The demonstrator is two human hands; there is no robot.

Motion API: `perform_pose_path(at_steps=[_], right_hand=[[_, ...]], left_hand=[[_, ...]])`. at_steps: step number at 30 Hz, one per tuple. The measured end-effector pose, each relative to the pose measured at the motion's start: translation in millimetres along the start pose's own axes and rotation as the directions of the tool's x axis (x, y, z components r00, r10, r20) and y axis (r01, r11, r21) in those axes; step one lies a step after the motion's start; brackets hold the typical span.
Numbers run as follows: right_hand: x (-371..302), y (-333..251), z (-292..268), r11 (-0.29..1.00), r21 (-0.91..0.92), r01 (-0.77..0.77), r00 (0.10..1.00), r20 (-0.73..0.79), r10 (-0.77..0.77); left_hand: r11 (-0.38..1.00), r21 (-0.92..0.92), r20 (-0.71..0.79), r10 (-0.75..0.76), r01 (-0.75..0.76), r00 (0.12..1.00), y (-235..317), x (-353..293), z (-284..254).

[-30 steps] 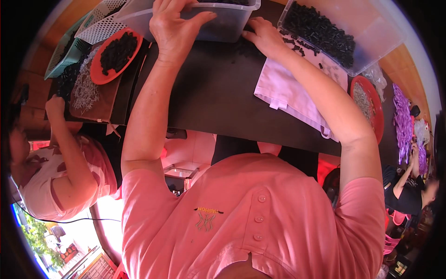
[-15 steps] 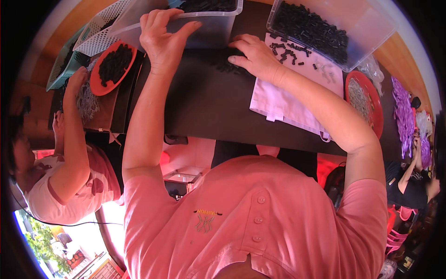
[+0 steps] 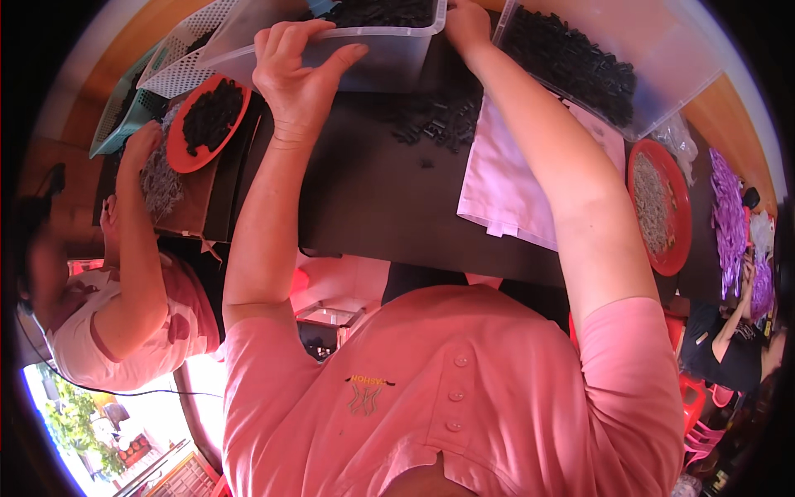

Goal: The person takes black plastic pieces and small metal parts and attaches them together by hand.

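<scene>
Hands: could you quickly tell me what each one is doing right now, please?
Left hand: closed on the clear tub rim.
Right hand: at the tub's corner; grip cannot be told.

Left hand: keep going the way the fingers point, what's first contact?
The left hand already grips the near wall of the clear plastic bin holding small black parts. Its fingers point across the rim, so those parts probably come next; depth is unclear.

A small assembly workshop is being shown: a dark counter (image 3: 373, 199) is being shared by several seated people, with clear bins (image 3: 654, 50) and red trays (image 3: 675, 207) of small parts.
</scene>
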State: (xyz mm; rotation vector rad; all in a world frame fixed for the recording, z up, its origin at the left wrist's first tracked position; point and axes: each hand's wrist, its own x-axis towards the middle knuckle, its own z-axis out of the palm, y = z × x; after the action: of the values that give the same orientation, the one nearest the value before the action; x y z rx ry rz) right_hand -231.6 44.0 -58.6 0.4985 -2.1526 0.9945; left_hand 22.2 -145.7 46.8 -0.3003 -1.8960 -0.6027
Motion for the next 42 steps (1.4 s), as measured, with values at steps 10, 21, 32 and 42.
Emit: perform_pose_path(at_steps=[10, 21, 32, 42], right_hand=[[-19.4, -68.4, -12.9, 0.941, -0.337, 0.003, 0.911, 0.388, 0.136], [-55.6, -101.6, -55.9, 0.949, -0.249, 0.192, 0.823, 0.568, -0.018], [-91.5, -122.8, -97.0, 0.969, -0.085, 0.233, 0.728, 0.676, -0.116], [-113.8, -135.1, -118.8, 0.977, 0.009, 0.211, 0.755, 0.633, -0.169]], left_hand=[[0.996, 0.044, 0.031, 0.076, -0.077, 0.997, -5.1, -5.4, -23.5], [0.997, -0.037, 0.001, -0.065, 0.065, 0.998, 10.1, -6.2, -34.9], [0.998, -0.047, -0.014, -0.039, 0.038, 0.999, 14.4, -3.7, -31.4], [1.000, -0.028, -0.032, 0.011, -0.012, 0.999, 10.1, -4.6, -28.9]])
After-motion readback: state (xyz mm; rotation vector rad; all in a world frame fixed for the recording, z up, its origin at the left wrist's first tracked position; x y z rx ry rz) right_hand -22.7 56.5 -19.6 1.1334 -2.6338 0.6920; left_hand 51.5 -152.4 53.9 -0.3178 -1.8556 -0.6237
